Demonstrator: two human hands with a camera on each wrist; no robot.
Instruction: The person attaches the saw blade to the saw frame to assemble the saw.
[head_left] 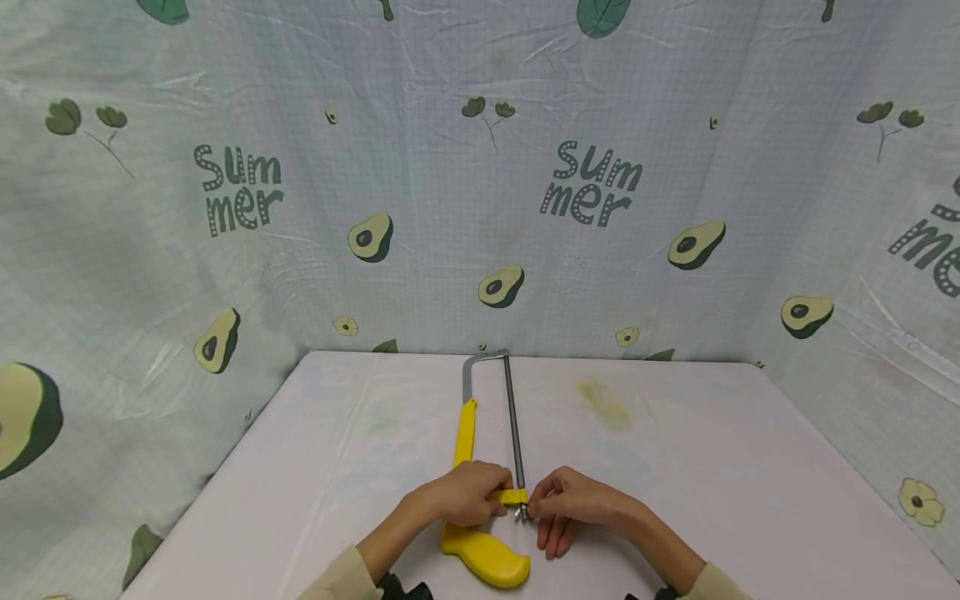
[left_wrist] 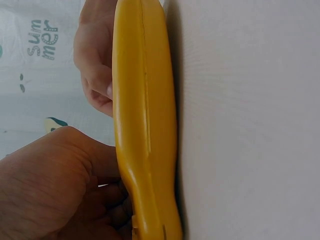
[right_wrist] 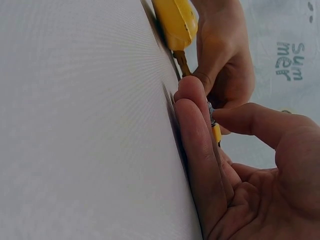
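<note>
A hacksaw [head_left: 465, 429] with a yellow handle [head_left: 491, 560] lies on the table, its grey metal bow at the far end. My left hand [head_left: 471, 492] grips the yellow frame near the crossbar [head_left: 512, 497]. At the near end of the blade [head_left: 514, 425] is a small metal wing nut [head_left: 522, 514]. My right hand [head_left: 566, 504] pinches this nut between thumb and index finger, its other fingers lying low by the tabletop. In the right wrist view the thumb meets the wing nut [right_wrist: 211, 109]. The yellow handle [left_wrist: 145, 100] hides part of both hands in the left wrist view.
The white table [head_left: 675, 467] has a yellowish stain [head_left: 606, 406] to the right of the saw. A pale cloth [head_left: 420, 167] printed with avocados and lettering hangs behind the table and along both sides.
</note>
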